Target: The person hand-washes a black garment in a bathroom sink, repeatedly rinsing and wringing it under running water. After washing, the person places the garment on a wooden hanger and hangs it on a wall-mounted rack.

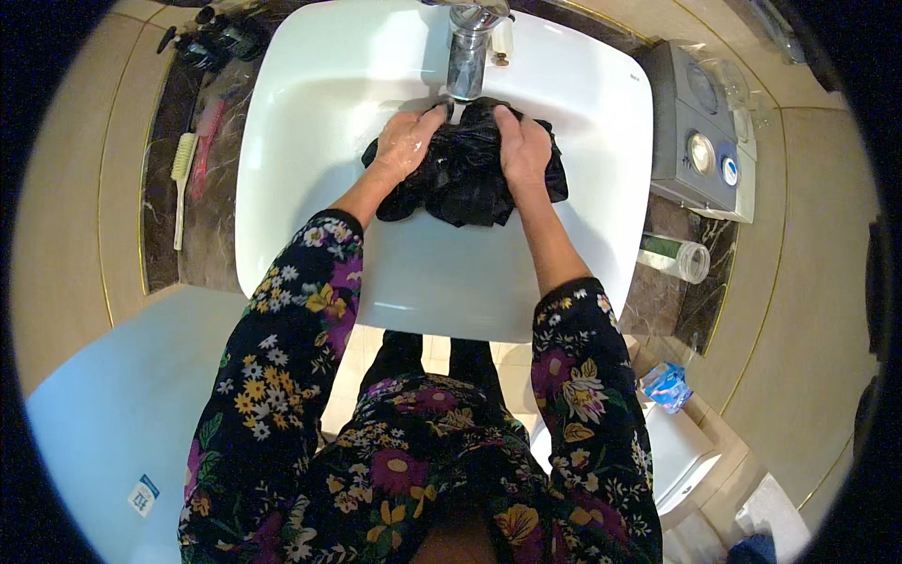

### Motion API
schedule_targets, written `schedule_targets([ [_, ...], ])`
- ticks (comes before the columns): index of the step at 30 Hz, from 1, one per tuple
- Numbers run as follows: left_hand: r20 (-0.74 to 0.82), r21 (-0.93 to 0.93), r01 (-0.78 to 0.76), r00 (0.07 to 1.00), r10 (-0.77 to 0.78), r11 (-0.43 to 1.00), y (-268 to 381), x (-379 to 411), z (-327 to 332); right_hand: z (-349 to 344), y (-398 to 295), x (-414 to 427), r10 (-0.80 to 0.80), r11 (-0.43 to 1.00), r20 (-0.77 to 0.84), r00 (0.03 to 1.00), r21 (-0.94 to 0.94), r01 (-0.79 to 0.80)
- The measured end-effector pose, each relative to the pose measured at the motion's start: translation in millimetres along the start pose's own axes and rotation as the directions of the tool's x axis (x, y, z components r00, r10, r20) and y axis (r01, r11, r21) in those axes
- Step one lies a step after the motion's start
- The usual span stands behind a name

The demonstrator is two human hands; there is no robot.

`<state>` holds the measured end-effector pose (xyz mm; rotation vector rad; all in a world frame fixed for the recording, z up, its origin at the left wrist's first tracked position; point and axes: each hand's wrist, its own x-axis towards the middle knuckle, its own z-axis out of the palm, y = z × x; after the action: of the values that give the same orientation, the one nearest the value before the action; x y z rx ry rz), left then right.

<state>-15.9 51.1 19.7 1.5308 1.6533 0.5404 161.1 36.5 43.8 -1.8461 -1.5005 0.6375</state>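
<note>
A dark, wet-looking cloth or garment (468,176) lies bunched in the white ceramic washbasin (444,282), just under the chrome faucet (467,63). Water shows at the faucet's mouth. My left hand (409,141) grips the cloth's upper left part, with wet, shiny skin. On the upper right part, my right hand (523,144) holds the same cloth, thumb on top. The undersides of both hands and the fingers beneath the fabric are hidden.
Left of the basin, a white-bristled brush (182,158) and a pink brush or comb (204,151) lie near dark pump bottles (204,46). On the right stand a gray box (690,134) and a clear jar (683,261). A white toilet (676,451) is lower right.
</note>
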Motion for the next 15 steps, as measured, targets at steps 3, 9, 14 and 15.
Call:
schedule_targets([
  [3,-0.005,0.005,-0.119,0.993,0.119,0.993,34,-36,-31,-25,-7,-25,-0.093,0.985,-0.086,0.992,0.14,0.104],
  [9,-0.057,0.256,-0.551,0.811,0.582,0.794,55,-75,-92,-70,-40,-49,-0.215,0.94,-0.218,0.952,0.216,0.262],
  [14,0.133,0.469,-0.53,0.833,0.537,0.706,39,-92,-111,-130,-58,-51,-0.267,0.914,-0.201,0.942,0.256,0.314],
  [15,0.184,0.502,-0.496,0.862,0.473,0.708,30,-96,-114,-137,-65,-51,-0.313,0.893,-0.184,0.932,0.278,0.354],
])
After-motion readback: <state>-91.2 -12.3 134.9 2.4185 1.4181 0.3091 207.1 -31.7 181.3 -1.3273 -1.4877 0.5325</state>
